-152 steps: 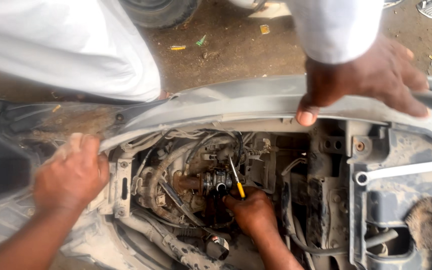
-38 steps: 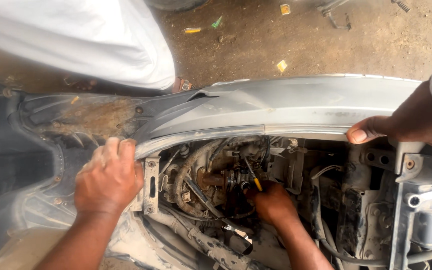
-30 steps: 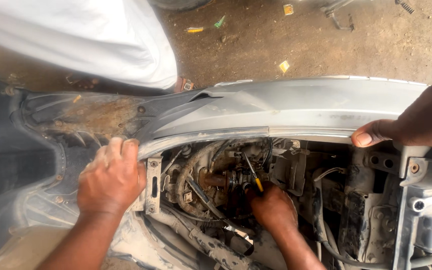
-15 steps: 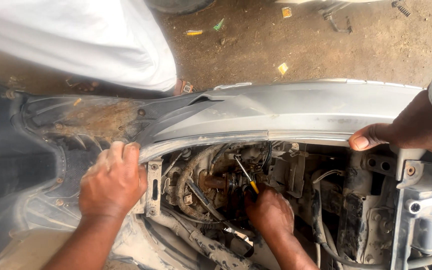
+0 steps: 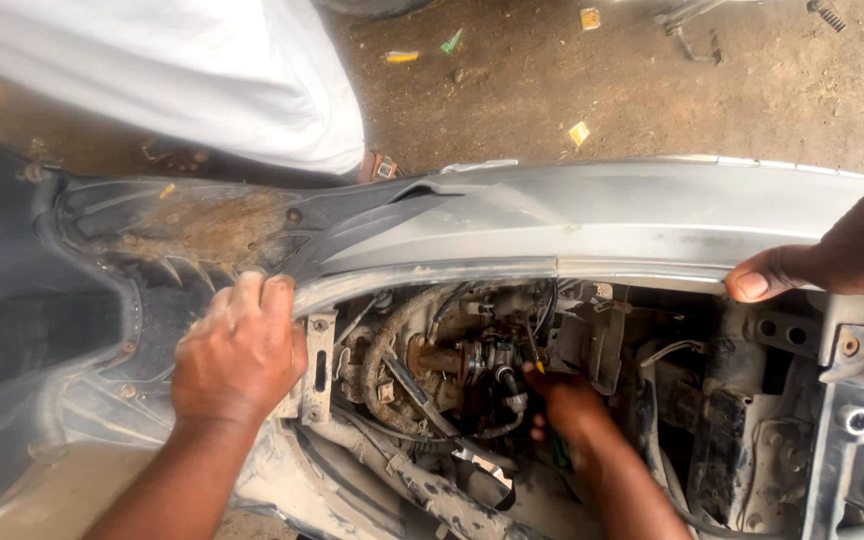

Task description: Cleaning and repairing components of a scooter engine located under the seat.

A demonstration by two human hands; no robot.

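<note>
My left hand (image 5: 237, 352) rests fingers-down on the edge of the scooter's black inner panel (image 5: 102, 300), next to a metal bracket (image 5: 316, 365). My right hand (image 5: 567, 405) reaches down into the open engine bay and grips a screwdriver (image 5: 535, 352) with a yellow and green handle. Its shaft points up beside the carburettor (image 5: 492, 358). A rusty pipe stub (image 5: 432, 358) and hoses sit just left of it. The tip is hidden among the parts.
Another person's hand (image 5: 832, 262) grips the grey body panel (image 5: 602, 215) at the right edge. A person in a white garment (image 5: 172, 70) stands beyond the scooter. The dirt ground (image 5: 602, 80) holds small scraps. Dusty frame parts (image 5: 852, 420) fill the right.
My right hand has shifted slightly right in the bay and the screwdriver now stands steeper. The other person's hand has slid along the grey panel. My left hand keeps its place.
</note>
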